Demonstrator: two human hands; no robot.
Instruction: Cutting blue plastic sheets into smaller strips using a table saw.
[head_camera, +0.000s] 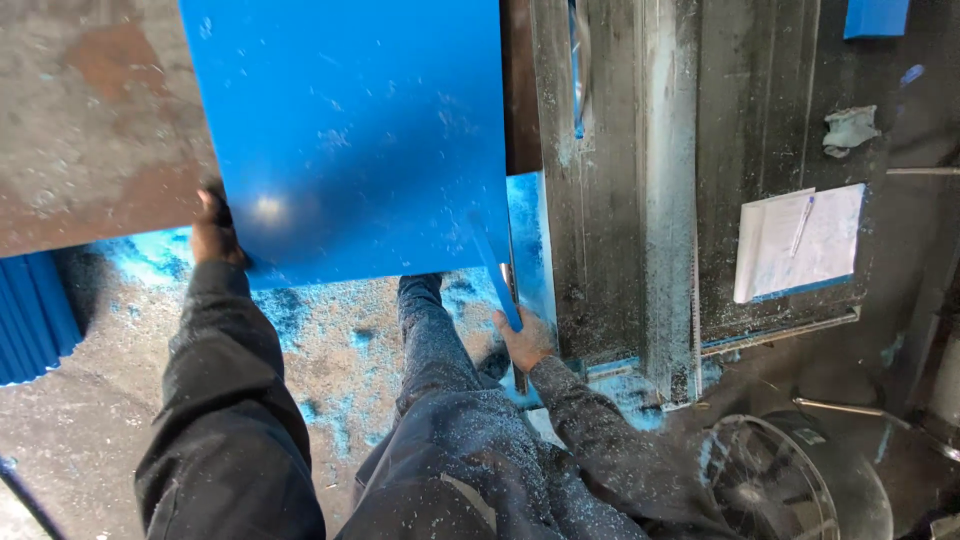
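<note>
I see the left hand (215, 232) gripping the near left edge of the blue sheet (350, 130), fingers curled around it; the sheet lies flat on the desk (90, 120), its right side by the saw bed (620, 180). Right hand (525, 338) is closed around a thin blue strip (497, 270) at the sheet's near right corner. Blue dust covers the floor (330, 330); a notepad with pen (800, 240) sits on the right, a fan (770, 485) lower right.

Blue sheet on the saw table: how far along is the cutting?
Done: blue dust on the floor and a narrow blue strip at the sheet's right edge. In hand: left hand grips the blue sheet, right hand holds the strip. Left: most of the sheet looks uncut.
</note>
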